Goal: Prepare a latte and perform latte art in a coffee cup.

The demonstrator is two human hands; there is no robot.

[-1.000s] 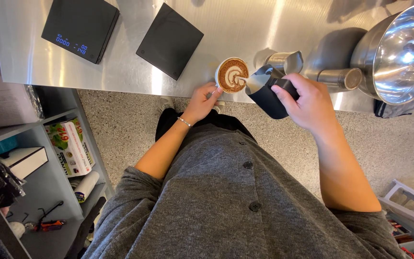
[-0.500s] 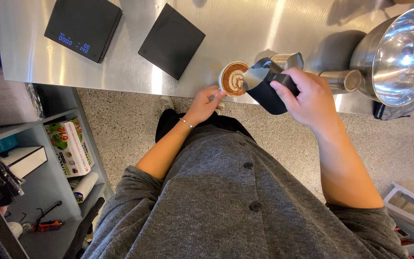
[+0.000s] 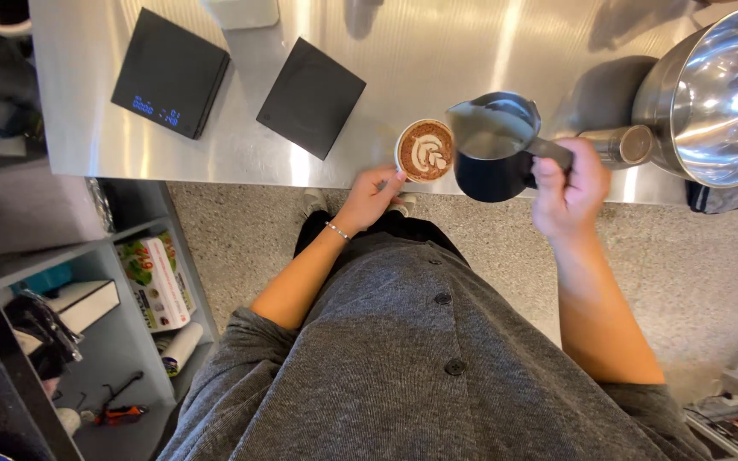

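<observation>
Right hand (image 3: 567,183) is wrapped around the handle of a dark blue metal milk pitcher (image 3: 490,147), fingers curled tight, thumb on top; pitcher sits roughly level just beside the cup, spout toward it, pale milk visible inside. Left hand (image 3: 375,189) holds a small white round coffee cup (image 3: 425,150) w/ fingertips pinching its near rim and side, thin bracelet at the wrist. Cup is at the near edge of the brushed stainless steel counter (image 3: 437,51); can't tell if it rests on it or is held just above. Brown crema w/ white leaf pattern on top.

Further out: two flat black square scales, one (image 3: 311,97) left of the cup, another w/ lit blue display (image 3: 170,72) further left. Big shiny steel bowl (image 3: 715,98) at far right, a steel cylinder (image 3: 617,145) just behind the right hand. Grey shelving (image 3: 87,290) w/ boxes below left. Person wears a grey buttoned knit top (image 3: 420,358).
</observation>
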